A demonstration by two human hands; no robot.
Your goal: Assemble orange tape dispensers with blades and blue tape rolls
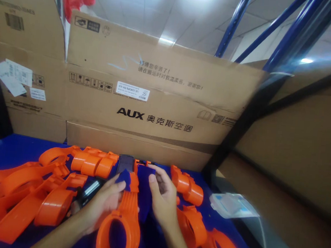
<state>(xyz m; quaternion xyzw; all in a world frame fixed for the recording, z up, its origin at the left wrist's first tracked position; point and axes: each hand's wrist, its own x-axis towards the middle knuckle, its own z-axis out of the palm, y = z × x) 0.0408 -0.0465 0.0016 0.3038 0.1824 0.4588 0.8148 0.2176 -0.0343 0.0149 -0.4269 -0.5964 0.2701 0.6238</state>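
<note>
My left hand (109, 196) is closed around an orange plastic ring-ended part (129, 202), which seems to be several nested together. Its ring end hangs toward me, and a small blue piece (124, 177) sits at its upper end under my thumb. My right hand (163, 195) is closed, thumb against fingers, at the edge of a flat dark blue piece (144, 187). The lower part of that piece blends into the blue tabletop (85, 244). Some fingers of both hands are hidden behind what they hold.
More orange ring-ended parts (55, 207) crowd the left side, with others (190, 222) to the right. A phone-like dark object (126, 163) lies at the back. Beside my left wrist is a black-and-silver object (91, 189). A cardboard wall (152, 138) and metal post (231, 133) bound the table.
</note>
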